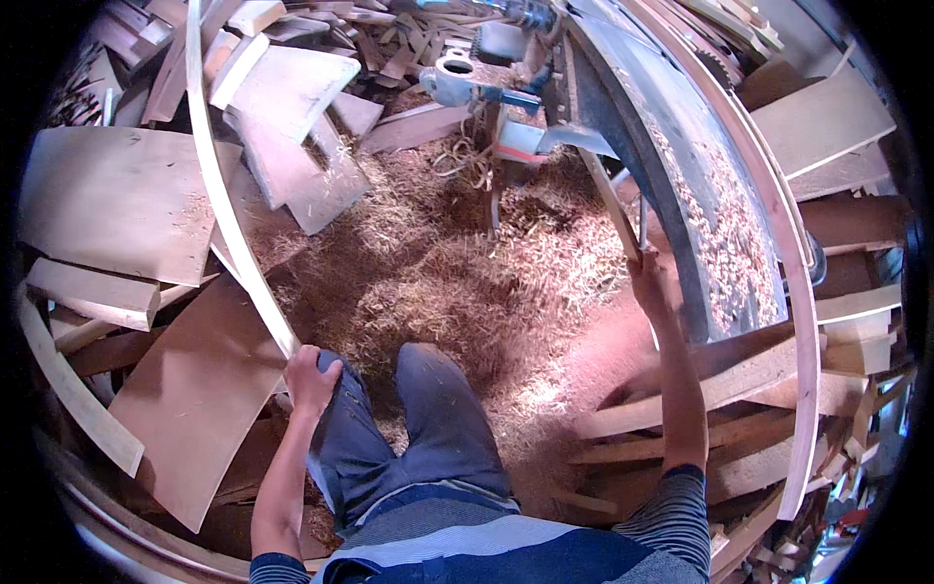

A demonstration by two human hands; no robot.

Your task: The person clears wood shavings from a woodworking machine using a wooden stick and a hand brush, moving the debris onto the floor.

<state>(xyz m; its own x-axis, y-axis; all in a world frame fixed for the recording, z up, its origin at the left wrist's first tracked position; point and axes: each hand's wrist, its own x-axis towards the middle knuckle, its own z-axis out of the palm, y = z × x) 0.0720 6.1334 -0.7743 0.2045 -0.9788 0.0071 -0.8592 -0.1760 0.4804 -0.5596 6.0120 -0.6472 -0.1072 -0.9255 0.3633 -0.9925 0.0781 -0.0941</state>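
Note:
My left hand (311, 382) is closed round the near end of a long, pale wooden strip (222, 185), beside my left knee. From there the strip runs up past the wood pile to the top edge of the view. Reaching forward on the other side, my right hand (644, 274) is closed on the lower end of a narrow wooden strip (609, 201). That strip slants up beside the dark edge of a woodworking machine's metal table (681, 146). My right fingers are partly hidden. Curled shavings (725, 258) lie across the machine table.
Wood shavings (428, 273) cover the floor ahead of my legs. Boards and offcuts (117, 200) are heaped at left, with more planks (730, 389) stacked at right. A blue-grey machine part (457, 83) stands ahead. One long board (800, 341) spans the right side.

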